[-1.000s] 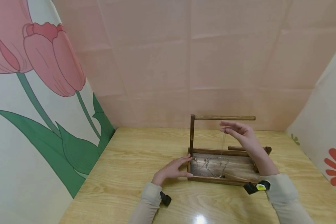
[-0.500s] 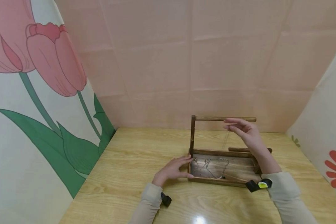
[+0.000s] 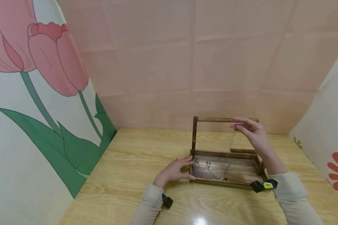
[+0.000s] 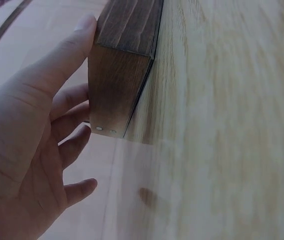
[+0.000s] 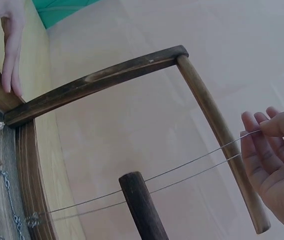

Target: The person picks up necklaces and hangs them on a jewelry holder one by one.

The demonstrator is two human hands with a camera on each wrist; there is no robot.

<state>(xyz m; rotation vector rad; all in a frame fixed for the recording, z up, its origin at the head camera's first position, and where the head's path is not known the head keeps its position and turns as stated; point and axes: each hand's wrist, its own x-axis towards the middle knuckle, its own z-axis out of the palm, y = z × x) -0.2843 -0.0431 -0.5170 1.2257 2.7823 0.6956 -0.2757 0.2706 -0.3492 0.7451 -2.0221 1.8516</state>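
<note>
My left hand (image 3: pixel 174 170) rests at the left end of a dark wooden tray (image 3: pixel 228 185), fingertips over its rim and thumb along the near corner. In the left wrist view the fingers (image 4: pixel 72 100) lie lightly bent behind the tray's end. Above the tray, my right hand (image 3: pixel 252 131) pinches a thin necklace between thumb and fingertips. Its two fine strands run down in the right wrist view to a small sparkling pendant (image 5: pixel 33 219) by the tray's back wall. A thicker silver chain (image 3: pixel 221 178) lies looped on the tray floor.
The tray's left post (image 3: pixel 194 137) stands upright and carries a round handle bar (image 3: pixel 214 119) just behind my right hand. A second wooden bar (image 3: pixel 243 151) sits low behind the tray's right side. Pale wood tabletop (image 3: pixel 135 156) surrounds it, with a pink backdrop behind.
My right hand has moved to the right and slightly up, carrying the necklace along, and now overlaps the handle bar in the head view. The left hand has stayed on the tray's end.
</note>
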